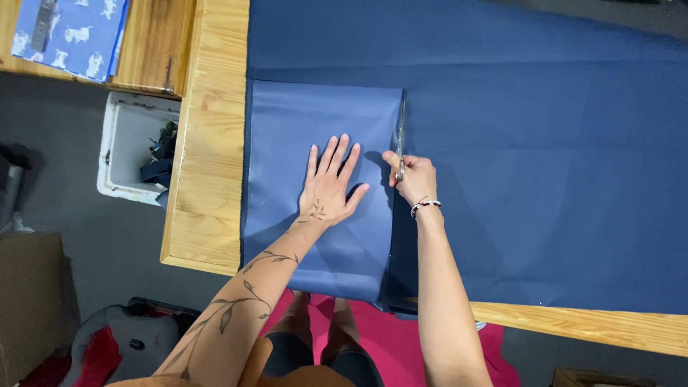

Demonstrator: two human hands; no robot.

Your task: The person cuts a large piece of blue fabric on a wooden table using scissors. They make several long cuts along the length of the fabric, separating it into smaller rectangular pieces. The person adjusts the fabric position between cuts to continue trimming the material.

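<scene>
A person is cutting navy fabric [545, 143] on a wooden table [211, 158]: the left hand [330, 188] is pressing flat, fingers spread, while the right hand [414, 179] is gripping scissors [400, 140], whose blades are nearing the far fold

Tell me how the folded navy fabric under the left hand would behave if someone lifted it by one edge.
The navy fabric would probably flop and drape: its near end already hangs limp over the wooden table. It looks thin and light, creasing softly around the flat left hand. Its slight sheen hints it may slide, which fits that hand pressing it down while the right hand works the scissors.
</scene>
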